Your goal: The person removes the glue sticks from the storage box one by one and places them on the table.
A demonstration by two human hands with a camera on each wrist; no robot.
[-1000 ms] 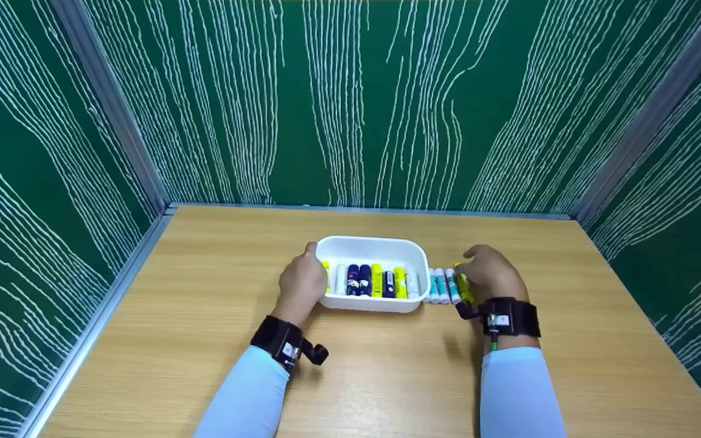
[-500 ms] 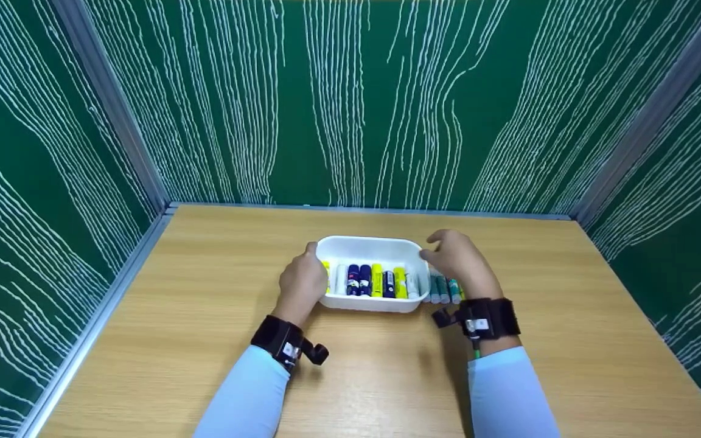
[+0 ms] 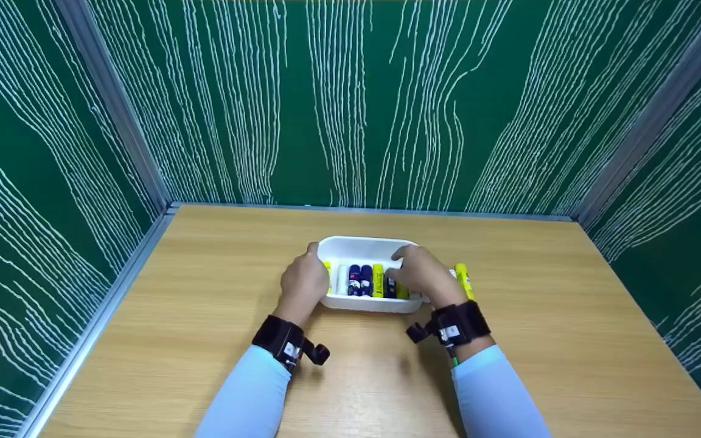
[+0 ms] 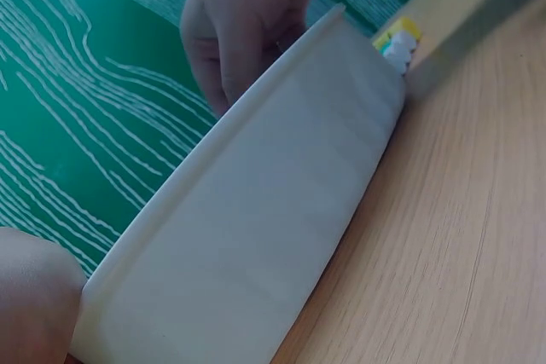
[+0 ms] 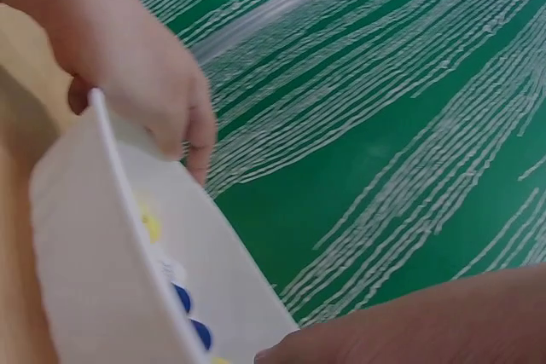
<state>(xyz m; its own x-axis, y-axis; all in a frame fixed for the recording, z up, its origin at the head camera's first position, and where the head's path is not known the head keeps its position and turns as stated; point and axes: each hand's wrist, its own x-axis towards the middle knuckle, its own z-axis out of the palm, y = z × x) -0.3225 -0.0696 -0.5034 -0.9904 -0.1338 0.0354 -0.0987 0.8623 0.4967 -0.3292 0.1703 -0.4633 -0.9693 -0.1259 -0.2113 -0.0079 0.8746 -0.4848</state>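
Your left hand [image 3: 305, 280] holds the white tub [image 3: 367, 303] by its end; your right hand [image 3: 425, 275] hangs over the tubes [image 3: 378, 281] inside, its grip parted, seemingly bare — picking one looks in hand, so pinch cleanly — with a yellow tube [image 3: 463, 280] on the tabletop [image 3: 569, 304] beyond

1 tray [image 3: 369, 303], 2 hands [image 3: 303, 281] [image 3: 421, 275], 3 navy tubes [image 3: 354, 281] [image 3: 366, 281] [image 3: 390, 288]

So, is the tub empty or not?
Not empty: in the head view, yellow, white and dark blue sticks lie side by side in the tub. The right hand partly hides its right end.
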